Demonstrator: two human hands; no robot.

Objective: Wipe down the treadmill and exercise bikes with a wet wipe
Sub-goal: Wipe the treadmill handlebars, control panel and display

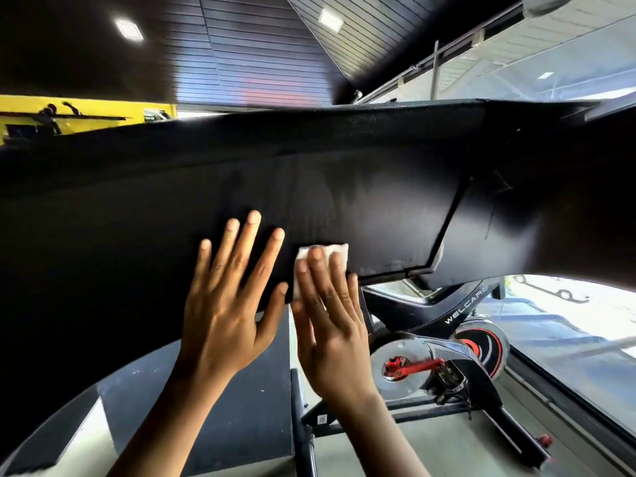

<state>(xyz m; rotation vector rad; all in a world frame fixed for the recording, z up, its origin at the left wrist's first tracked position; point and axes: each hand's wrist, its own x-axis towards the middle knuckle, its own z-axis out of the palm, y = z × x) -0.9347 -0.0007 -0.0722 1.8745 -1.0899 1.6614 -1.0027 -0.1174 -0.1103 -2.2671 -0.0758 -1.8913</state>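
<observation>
Right hand, centre frame, lies flat with its fingers straight and close together. It presses a folded white wet wipe against a broad black panel. The wipe shows only above and left of the fingertips; the rest is under the palm. It sits near the panel's lower edge.

Left hand is just beside it to the left, fingers spread wide and flat on the same panel, holding nothing. It looks like a brace.

The panel's long axis runs left to right across the whole frame, rising slightly to the right. Probably treadmill housing, but I cannot tell which part.

Key relation: most of the bare surface lies above the wipe and off to the right. The right hand carries the wipe, so the stroke is its own, up or rightward.

In the way:
- the left hand blocks a leftward sweep
- an angled seam at right of centre may snag the wipe

Lower right, below the panel: an exercise bike with a red-marked flywheel, well apart from both hands, not yet reached.
</observation>
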